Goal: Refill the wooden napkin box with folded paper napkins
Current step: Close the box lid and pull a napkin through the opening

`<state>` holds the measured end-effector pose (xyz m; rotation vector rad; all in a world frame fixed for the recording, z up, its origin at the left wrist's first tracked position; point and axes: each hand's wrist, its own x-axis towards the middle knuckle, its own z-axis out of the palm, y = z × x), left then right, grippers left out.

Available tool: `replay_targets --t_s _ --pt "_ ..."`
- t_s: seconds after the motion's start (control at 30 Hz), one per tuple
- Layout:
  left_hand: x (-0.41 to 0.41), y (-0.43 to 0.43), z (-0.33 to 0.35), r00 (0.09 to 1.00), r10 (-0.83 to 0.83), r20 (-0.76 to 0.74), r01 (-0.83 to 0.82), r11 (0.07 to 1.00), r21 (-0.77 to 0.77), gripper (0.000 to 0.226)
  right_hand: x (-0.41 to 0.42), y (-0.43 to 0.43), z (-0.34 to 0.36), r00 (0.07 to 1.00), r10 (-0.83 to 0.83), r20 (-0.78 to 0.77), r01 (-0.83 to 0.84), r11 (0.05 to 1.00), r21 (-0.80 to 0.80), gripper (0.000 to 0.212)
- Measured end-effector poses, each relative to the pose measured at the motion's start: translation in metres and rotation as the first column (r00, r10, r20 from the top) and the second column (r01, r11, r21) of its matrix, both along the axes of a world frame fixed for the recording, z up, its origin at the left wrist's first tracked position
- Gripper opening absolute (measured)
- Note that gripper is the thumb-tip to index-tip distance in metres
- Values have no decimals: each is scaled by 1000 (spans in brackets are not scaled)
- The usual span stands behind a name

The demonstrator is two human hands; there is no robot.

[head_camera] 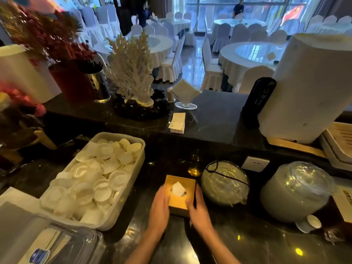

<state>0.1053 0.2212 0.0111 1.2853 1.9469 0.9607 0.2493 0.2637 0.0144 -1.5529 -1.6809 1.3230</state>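
A square wooden napkin box (187, 182) stands on the dark counter in front of me. A white folded napkin (178, 189) pokes up through the opening in its top. My left hand (160, 206) presses against the box's left side, fingers wrapped on its edge. My right hand (197, 206) grips the right side and front corner. Both hands hold the box between them.
A white tub (122, 210) of small white dishes sits to the left. Two plastic-wrapped stacks (224, 182) (297, 191) stand to the right. A clear lidded container (76, 242) lies at the lower left. On the raised ledge behind are a napkin holder (185, 94), cards (178, 122) and coral decoration (133, 73).
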Motion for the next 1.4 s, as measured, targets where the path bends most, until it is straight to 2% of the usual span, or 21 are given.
replay_targets --t_s 0.07,0.13,0.2,0.27,0.5,0.73,0.97,1.13,1.27,1.33,1.4 --pt "5 -29 -15 964 -82 -253 72 996 -47 54 15 -25 -5 955 136 263 -185 968 171 71" --pt "8 -53 -25 854 -197 -481 156 980 -124 65 26 -43 -7 848 231 477 -351 919 178 75" --pt "10 -62 -27 784 -256 -565 176 965 -194 81 30 -49 -11 778 245 578 -408 897 169 76" --pt "10 -58 -26 765 -244 -596 140 966 -217 88 27 -44 -13 758 218 614 -411 892 191 75" --pt "0 -27 -18 767 -300 -567 103 930 -353 83 9 -24 -13 767 188 614 -388 897 211 79" --pt "0 -23 -9 800 -313 -512 104 913 -395 86 7 -23 -8 774 208 598 -387 903 186 86" --pt "2 -23 1 787 -306 -536 75 909 -410 89 5 -24 7 653 227 723 -461 876 142 92" --pt "3 -22 3 779 -307 -548 56 903 -426 93 8 -28 3 703 276 656 -455 883 116 102" --pt "3 -22 14 750 -360 -554 72 879 -472 92 11 -28 14 685 302 663 -460 885 72 99" --pt "2 -16 28 732 -405 -548 83 851 -519 89 12 -22 23 673 321 667 -463 885 42 90" --pt "-1 -13 41 740 -435 -513 109 830 -547 81 13 -18 35 708 344 617 -442 897 7 78"
